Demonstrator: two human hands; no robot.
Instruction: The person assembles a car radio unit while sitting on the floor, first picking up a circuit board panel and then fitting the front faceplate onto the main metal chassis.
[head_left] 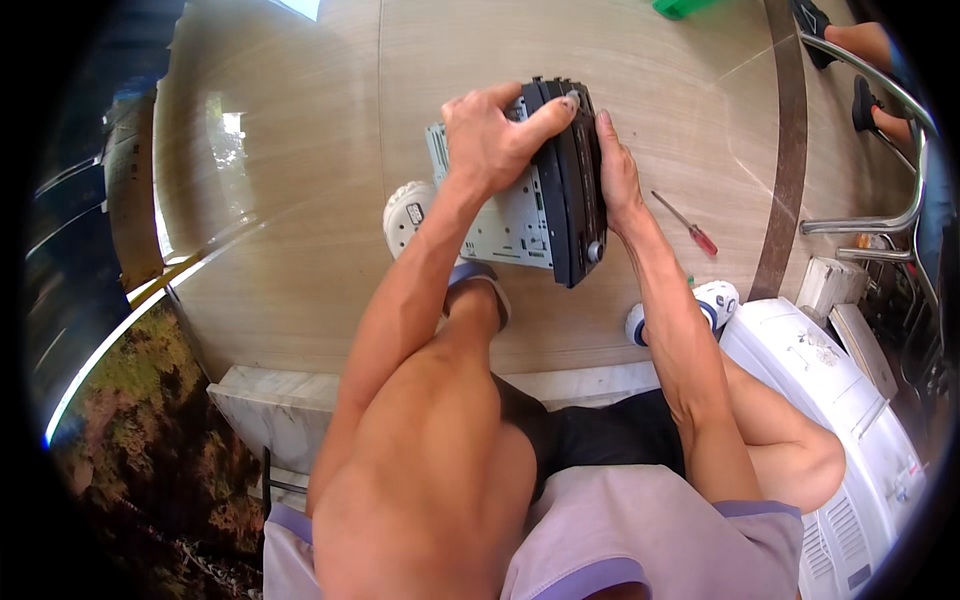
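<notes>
A seated person grips a boxy electronic unit (520, 225) between two bare hands above a glossy tan floor (300, 130). The left hand (485, 140) clasps its far left part, thumb laid across the black front near the far end. The right hand (621, 185) holds the opposite side, its palm against the black front; some of its fingers are hidden. The unit stands between the hands, its pale metal body reaching left beneath the left wrist, its black front facing right and a silver knob (595, 251) at the near end. It partly covers the person's left white clog (405, 215). To the right, a red-handled screwdriver (690, 225) lies on the floor, apart from the right hand, with a white plastic casing (825, 390) nearer the person.
</notes>
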